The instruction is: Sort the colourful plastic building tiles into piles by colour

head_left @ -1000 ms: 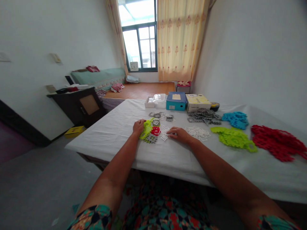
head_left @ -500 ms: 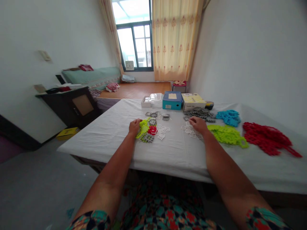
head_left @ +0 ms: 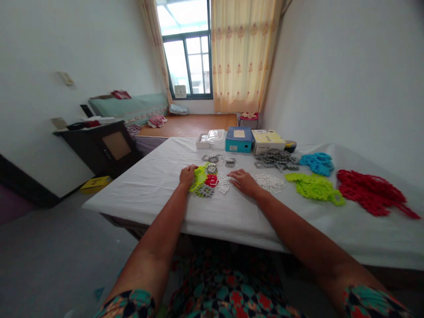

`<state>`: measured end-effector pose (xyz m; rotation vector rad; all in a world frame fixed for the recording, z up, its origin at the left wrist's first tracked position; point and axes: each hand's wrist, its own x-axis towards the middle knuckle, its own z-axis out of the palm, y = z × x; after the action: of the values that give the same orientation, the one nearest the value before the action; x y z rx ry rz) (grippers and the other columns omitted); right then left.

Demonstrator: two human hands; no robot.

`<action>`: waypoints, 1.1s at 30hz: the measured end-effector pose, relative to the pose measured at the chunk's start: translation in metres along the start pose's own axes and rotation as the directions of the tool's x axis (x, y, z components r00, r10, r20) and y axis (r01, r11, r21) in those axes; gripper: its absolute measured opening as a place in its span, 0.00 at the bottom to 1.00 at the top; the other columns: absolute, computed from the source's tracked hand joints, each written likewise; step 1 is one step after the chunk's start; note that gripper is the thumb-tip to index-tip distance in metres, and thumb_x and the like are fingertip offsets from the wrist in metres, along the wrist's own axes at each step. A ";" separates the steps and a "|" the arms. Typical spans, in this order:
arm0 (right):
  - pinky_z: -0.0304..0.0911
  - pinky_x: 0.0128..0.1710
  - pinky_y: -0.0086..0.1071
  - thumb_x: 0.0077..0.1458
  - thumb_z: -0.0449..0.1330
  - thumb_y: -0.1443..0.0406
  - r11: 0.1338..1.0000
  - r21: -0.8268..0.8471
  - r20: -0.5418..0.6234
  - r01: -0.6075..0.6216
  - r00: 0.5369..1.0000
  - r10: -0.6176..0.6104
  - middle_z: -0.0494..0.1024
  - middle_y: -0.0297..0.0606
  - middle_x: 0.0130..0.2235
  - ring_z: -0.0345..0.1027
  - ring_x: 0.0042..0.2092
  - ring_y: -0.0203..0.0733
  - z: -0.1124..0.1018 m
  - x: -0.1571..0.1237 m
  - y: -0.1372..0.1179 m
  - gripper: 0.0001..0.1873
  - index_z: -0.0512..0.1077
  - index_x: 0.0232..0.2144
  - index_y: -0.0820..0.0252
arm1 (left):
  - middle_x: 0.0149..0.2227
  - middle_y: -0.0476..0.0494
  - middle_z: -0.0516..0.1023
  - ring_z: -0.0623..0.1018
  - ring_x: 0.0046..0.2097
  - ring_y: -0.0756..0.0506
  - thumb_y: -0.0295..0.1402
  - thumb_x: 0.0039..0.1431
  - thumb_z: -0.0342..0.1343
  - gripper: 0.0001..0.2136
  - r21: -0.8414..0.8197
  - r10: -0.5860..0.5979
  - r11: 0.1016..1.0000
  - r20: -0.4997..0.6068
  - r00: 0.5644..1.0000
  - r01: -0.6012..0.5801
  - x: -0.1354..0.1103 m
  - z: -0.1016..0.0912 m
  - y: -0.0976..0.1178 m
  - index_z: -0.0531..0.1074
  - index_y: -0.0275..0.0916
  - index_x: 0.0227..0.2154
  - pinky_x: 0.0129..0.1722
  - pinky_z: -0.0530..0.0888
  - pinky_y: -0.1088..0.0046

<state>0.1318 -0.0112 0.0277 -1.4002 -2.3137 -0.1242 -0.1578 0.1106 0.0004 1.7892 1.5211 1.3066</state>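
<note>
My left hand (head_left: 187, 176) has its fingers closed at the left edge of a lime-green plastic piece (head_left: 199, 179), part of a cluster on the table. A red piece (head_left: 211, 180) and a grey knobbly piece (head_left: 204, 191) adjoin the green one. White square frame pieces (head_left: 224, 188) are scattered just right of the cluster. Over the table, my right hand (head_left: 244, 182) reaches leftward with stretched, slightly spread fingers near these white squares; I see nothing held in it. Behind its wrist lies a larger pile of white squares (head_left: 270, 182).
Grey pieces (head_left: 276, 160), blue pieces (head_left: 317, 164), lime-green pieces (head_left: 313, 187) and red pieces (head_left: 374, 193) lie in heaps on the right. A blue box (head_left: 238, 140), a yellow-and-white box (head_left: 267, 141) and a clear plastic container (head_left: 216, 138) line the back of the white-covered table (head_left: 145, 183).
My right hand has moved left from the white pile to beside the scattered white squares, its fingers stretching out. My left hand has stayed at the green piece.
</note>
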 end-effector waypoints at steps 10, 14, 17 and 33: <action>0.54 0.46 0.37 0.64 0.52 0.57 0.983 -0.163 0.131 0.089 0.989 -0.068 0.75 0.41 0.51 0.61 0.53 0.45 0.004 0.005 -0.018 0.15 0.73 0.47 0.55 | 0.37 0.39 0.82 0.78 0.39 0.43 0.47 0.60 0.44 0.24 0.013 -0.003 1.000 0.012 1.000 0.003 0.001 0.001 -0.001 0.80 0.35 0.37 0.39 0.71 0.69; 0.52 0.44 0.37 0.64 0.51 0.61 0.957 -0.247 0.136 0.153 0.983 -0.122 0.76 0.43 0.48 0.62 0.50 0.46 0.001 0.004 -0.023 0.13 0.73 0.44 0.58 | 0.37 0.39 0.82 0.78 0.39 0.43 0.47 0.60 0.44 0.24 0.024 -0.012 1.000 0.016 1.000 0.011 0.002 0.001 -0.002 0.80 0.36 0.37 0.39 0.71 0.69; 0.52 0.43 0.37 0.64 0.50 0.64 0.954 -0.270 0.112 0.134 0.988 -0.107 0.76 0.44 0.47 0.63 0.49 0.46 0.001 0.004 -0.025 0.12 0.72 0.43 0.59 | 0.37 0.39 0.82 0.78 0.39 0.43 0.47 0.60 0.44 0.23 0.029 -0.014 1.000 0.017 1.000 0.014 0.002 0.001 -0.003 0.80 0.36 0.37 0.39 0.70 0.70; 0.58 0.40 0.36 0.59 0.50 0.60 0.772 -0.106 -0.230 -0.627 0.771 0.594 0.79 0.43 0.41 0.67 0.45 0.48 -0.040 -0.028 0.067 0.16 0.76 0.31 0.58 | 0.38 0.40 0.82 0.78 0.39 0.42 0.48 0.59 0.44 0.23 0.045 -0.012 0.999 0.022 1.000 0.011 0.003 0.000 -0.004 0.80 0.37 0.36 0.39 0.71 0.69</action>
<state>0.2127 -0.0135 0.0429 -2.0708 -1.6165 -0.2513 -0.1601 0.1147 -0.0020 1.8136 1.5579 1.2531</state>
